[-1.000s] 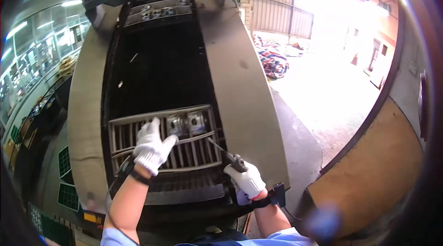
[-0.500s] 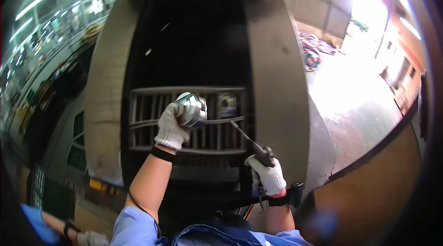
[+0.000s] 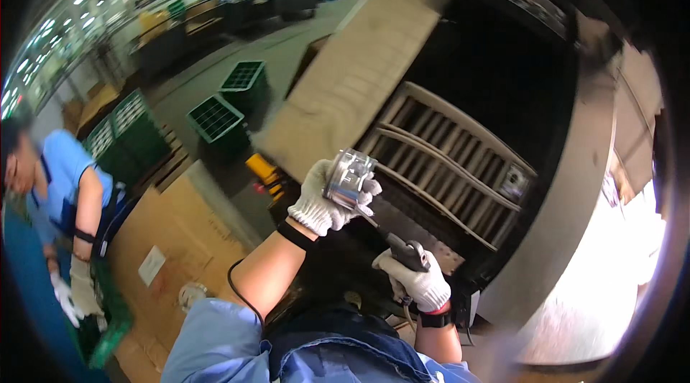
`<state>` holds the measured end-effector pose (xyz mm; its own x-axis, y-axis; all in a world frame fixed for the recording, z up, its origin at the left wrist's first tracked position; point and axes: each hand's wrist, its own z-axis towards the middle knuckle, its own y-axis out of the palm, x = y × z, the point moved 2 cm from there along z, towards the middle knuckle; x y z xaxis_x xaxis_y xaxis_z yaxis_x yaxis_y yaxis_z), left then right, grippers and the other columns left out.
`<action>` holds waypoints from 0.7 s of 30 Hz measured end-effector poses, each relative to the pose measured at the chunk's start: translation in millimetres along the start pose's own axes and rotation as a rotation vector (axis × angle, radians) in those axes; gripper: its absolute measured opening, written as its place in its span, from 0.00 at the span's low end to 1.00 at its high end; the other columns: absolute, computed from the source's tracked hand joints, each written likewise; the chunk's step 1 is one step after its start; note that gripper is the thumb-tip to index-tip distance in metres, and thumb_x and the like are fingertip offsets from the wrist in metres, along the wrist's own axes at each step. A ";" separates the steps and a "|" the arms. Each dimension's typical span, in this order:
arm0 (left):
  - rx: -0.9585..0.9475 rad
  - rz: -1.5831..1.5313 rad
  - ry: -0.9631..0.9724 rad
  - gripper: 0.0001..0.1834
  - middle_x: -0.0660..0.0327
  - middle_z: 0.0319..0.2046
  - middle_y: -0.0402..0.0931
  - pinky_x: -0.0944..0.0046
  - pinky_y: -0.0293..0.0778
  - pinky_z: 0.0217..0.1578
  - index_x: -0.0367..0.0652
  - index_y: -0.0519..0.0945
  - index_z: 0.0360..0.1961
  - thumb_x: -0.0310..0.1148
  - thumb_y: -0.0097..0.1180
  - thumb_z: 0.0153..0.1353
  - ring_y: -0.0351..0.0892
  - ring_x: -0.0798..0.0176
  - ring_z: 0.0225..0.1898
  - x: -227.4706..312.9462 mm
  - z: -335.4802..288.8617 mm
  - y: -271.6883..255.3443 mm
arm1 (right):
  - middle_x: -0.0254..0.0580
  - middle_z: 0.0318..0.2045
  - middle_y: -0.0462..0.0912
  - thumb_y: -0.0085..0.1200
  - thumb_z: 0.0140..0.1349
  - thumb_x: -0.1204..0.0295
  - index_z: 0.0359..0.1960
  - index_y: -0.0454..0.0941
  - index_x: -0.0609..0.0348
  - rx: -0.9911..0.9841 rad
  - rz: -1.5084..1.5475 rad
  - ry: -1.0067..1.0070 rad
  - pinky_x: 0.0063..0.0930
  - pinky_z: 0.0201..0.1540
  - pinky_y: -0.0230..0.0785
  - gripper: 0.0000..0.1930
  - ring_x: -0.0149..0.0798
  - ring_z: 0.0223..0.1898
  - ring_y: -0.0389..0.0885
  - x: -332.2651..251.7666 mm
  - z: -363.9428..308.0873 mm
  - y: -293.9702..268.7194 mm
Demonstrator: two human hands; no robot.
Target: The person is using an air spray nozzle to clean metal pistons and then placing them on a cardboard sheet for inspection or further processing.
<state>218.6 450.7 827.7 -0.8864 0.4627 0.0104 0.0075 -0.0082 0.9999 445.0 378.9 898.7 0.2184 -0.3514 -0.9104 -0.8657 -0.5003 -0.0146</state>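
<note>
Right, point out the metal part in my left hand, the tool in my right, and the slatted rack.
Metal part (image 3: 349, 180): head view, on its shiny surface.
Tool (image 3: 408, 254): head view, on its dark body.
Rack (image 3: 447, 159): head view, on the slatted middle.

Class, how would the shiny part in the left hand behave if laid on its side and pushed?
The part looks like rigid metal, so it probably won't bend. Its rounded wall suggests it could roll. Its glossy surface may be slippery, even for the gloved left hand.
</note>
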 end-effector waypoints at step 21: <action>1.500 1.493 0.830 0.19 0.55 0.42 0.81 0.62 0.80 0.39 0.38 0.77 0.50 0.33 0.62 0.59 0.81 0.62 0.39 57.7 -359.2 -53.9 | 0.42 0.26 0.84 0.60 0.64 0.59 0.41 0.85 0.52 -0.607 -0.619 -0.036 0.30 0.31 0.72 0.12 0.36 0.27 0.81 26.4 27.9 171.9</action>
<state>0.7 159.4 773.0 0.1457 0.4108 0.9000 0.5049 0.7515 -0.4247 289.3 305.7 860.6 0.5477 0.1435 -0.8243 -0.2038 -0.9326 -0.2978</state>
